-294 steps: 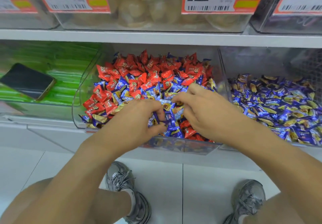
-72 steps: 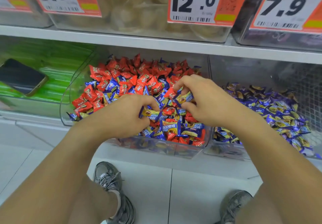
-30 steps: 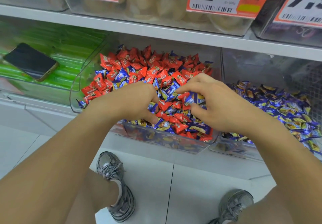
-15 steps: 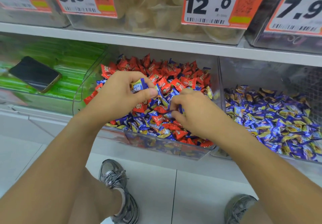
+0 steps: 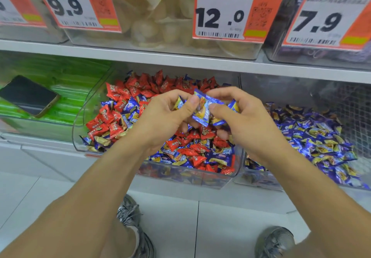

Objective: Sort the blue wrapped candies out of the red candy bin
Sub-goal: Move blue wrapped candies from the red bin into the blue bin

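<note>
Left hand: the left hand [image 5: 164,115] hovers over the clear plastic bin of red wrapped candies [image 5: 230,174], thumb and fingers curled round a few small blue-and-gold foil-wrapped candies [image 5: 201,110].
Right hand: the right hand [image 5: 245,117] meets it from the other side, fingers bent, pinching the same cluster of blue pieces.
Where the blue ones are: a handful is raised between both hands above the middle of the bin; many more lie mixed among the red wrappers, thickest along the front wall and the left side.
Destination, as judged: the neighbouring clear bin of blue wrapped candies [image 5: 259,179] just to the right holds matching pieces.
Handling: each piece looks light and small, with a crinkly, slick film wrapper and flared ends; several held at once could slip loose. Pinching across the plump middle, or gathering them in a cupped palm, seems safest.
Progress: judged partway, with plenty of blue left.
Nearby: a dark phone [image 5: 28,95] lies on green packets to the left.
</note>
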`<state>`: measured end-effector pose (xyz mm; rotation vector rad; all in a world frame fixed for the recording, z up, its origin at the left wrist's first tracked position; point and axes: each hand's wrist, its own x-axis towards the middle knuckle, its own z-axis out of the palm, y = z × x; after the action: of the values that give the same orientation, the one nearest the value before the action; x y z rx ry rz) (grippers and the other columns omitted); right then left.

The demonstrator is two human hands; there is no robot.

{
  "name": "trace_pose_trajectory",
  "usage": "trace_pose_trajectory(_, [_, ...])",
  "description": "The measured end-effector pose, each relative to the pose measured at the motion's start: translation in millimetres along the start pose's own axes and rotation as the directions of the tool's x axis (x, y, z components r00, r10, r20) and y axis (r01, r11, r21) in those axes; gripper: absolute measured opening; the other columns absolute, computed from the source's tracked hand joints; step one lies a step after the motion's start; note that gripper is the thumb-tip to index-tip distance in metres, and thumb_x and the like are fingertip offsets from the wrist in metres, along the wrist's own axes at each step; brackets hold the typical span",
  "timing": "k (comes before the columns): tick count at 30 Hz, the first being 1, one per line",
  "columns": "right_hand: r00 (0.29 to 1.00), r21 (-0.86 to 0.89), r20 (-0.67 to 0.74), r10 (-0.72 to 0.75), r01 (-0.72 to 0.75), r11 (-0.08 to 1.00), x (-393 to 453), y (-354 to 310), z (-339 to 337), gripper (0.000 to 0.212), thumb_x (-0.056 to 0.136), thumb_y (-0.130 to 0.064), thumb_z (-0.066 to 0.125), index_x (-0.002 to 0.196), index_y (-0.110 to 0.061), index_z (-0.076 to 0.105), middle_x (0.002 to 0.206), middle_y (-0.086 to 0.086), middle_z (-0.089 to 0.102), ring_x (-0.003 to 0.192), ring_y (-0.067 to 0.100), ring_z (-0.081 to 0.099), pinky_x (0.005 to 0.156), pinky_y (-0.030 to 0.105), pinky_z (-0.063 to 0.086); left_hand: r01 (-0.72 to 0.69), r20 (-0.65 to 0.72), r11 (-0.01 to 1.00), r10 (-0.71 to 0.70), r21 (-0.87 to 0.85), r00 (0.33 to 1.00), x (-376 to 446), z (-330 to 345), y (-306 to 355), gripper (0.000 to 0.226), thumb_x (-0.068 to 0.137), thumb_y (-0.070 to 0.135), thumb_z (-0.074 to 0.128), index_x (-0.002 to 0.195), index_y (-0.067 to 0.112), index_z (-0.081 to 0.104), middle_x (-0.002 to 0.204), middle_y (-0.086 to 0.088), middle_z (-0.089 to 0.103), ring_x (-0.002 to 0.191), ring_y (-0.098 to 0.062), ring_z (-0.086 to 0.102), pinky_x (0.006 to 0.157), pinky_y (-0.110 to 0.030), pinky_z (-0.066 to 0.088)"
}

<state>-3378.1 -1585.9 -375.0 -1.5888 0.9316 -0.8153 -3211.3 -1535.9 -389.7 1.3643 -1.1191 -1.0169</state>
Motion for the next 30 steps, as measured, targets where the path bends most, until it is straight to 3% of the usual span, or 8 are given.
trace_pose_trajectory(4, [0.996, -0.03, 0.027, -0.088, 0.089, 0.996, -10.7, -5.8, -6.6, 0.016, 0.094, -0.028, 0.065, 0.109, -0.028, 0.067, 0.084, 0.025, 0.06, 0.046, 0.024, 0.045, 0.048, 0.041, 0.045, -0.05, -0.018, 0.996, 0.052, 0.068, 0.999, 3.6, 27.0, -2.2, 0.026, 0.095, 0.04, 0.054, 0.091, 0.015, 0.06, 0.051, -0.004, 0.051, 0.038, -0.013, 0.037, 0.043, -0.023, 0.03])
trace_pose_trajectory(8, [0.999, -0.078, 0.001, -0.052, 0.052, 0.996, -17.5, -6.6, -31.6, 0.018, 0.091, -0.034, 0.068, 0.108, -0.031, 0.07, 0.075, 0.015, 0.067, 0.044, 0.021, 0.054, 0.056, 0.049, 0.051, -0.189, -0.039, 0.939, 0.209, 0.286, 0.977, 7.5, 49.6, -2.0, 0.027, 0.097, 0.038, 0.052, 0.092, 0.014, 0.061, 0.044, 0.016, 0.042, 0.039, -0.003, 0.034, 0.048, -0.022, 0.029])
trace_pose_trajectory(10, [0.999, -0.059, 0.003, -0.034, 0.035, 0.998, -22.9, -8.3, -47.1, 0.019, 0.088, -0.033, 0.071, 0.106, -0.029, 0.072, 0.08, 0.009, 0.07, 0.048, 0.021, 0.055, 0.056, 0.045, 0.05, -0.272, -0.021, 0.891, 0.299, 0.364, 0.954, 7.5, 62.1, 3.7, 0.023, 0.097, 0.034, 0.054, 0.089, 0.014, 0.061, 0.053, 0.021, 0.051, 0.048, 0.002, 0.044, 0.05, -0.014, 0.03])
trace_pose_trajectory(15, [0.988, 0.067, -0.133, 0.078, -0.07, 0.995, -25.9, -4.8, -100.3, 0.016, 0.084, -0.015, 0.073, 0.1, -0.014, 0.071, 0.07, 0.005, 0.067, 0.062, 0.019, 0.055, 0.049, 0.027, 0.044, -0.409, 0.031, 0.834, 0.429, 0.371, 0.903, 11.7, 93.1, 12.9, 0.009, 0.095, 0.033, 0.059, 0.096, 0.025, 0.062, 0.079, 0.013, 0.057, 0.065, 0.0, 0.051, 0.063, -0.022, 0.038])
trace_pose_trajectory(19, [0.929, -0.228, -0.363, 0.075, -0.166, 0.959, -22.0, 14.8, -155.5, 0.016, 0.079, -0.011, 0.08, 0.082, -0.022, 0.068, 0.067, 0.004, 0.066, 0.062, 0.021, 0.055, 0.062, 0.036, 0.047, -0.506, 0.248, 0.767, 0.441, 0.394, 0.863, 21.8, 122.5, 12.8, 0.023, 0.087, 0.011, 0.068, 0.109, 0.018, 0.065, 0.104, 0.001, 0.048, 0.078, 0.005, 0.052, 0.075, -0.007, 0.039])
trace_pose_trajectory(21, [0.889, -0.229, -0.45, 0.088, -0.21, 0.95, -21.9, 21.3, -176.8, 0.02, 0.075, -0.014, 0.083, 0.085, -0.023, 0.069, 0.078, 0.01, 0.063, 0.069, 0.025, 0.055, 0.07, 0.041, 0.048, -0.558, 0.402, 0.718, 0.405, 0.417, 0.821, 29.1, 136.3, 6.1, 0.036, 0.087, 0.019, 0.068, 0.122, 0.02, 0.061, 0.122, 0.002, 0.048, 0.107, 0.001, 0.051, 0.097, -0.017, 0.039])
trace_pose_trajectory(24, [0.854, -0.196, -0.509, 0.11, -0.24, 0.951, -21.8, 27.0, -188.5, 0.037, 0.074, -0.028, 0.084, 0.108, -0.025, 0.069, 0.106, 0.004, 0.065, 0.077, 0.021, 0.061, 0.078, 0.034, 0.053, -0.606, 0.531, 0.557, 0.315, 0.567, 0.787, 32.7, 145.8, -1.5, 0.047, 0.089, 0.035, 0.064, 0.135, 0.03, 0.052, 0.147, 0.006, 0.041, 0.145, -0.019, 0.02, 0.119, -0.048, 0.013])
trace_pose_trajectory(30, [0.902, -0.302, -0.425, 0.078, -0.223, 0.927, -18.8, 31.2, -177.4, 0.04, 0.077, -0.025, 0.083, 0.113, -0.022, 0.069, 0.105, -0.001, 0.069, 0.086, 0.01, 0.064, 0.078, 0.03, 0.047, -0.614, 0.383, 0.575, 0.482, 0.541, 0.788, 22.9, 105.0, -2.5, 0.018, 0.091, 0.018, 0.059, 0.107, 0.02, 0.068, 0.111, 0.007, 0.062, 0.112, -0.013, 0.053, 0.099, -0.04, 0.04])
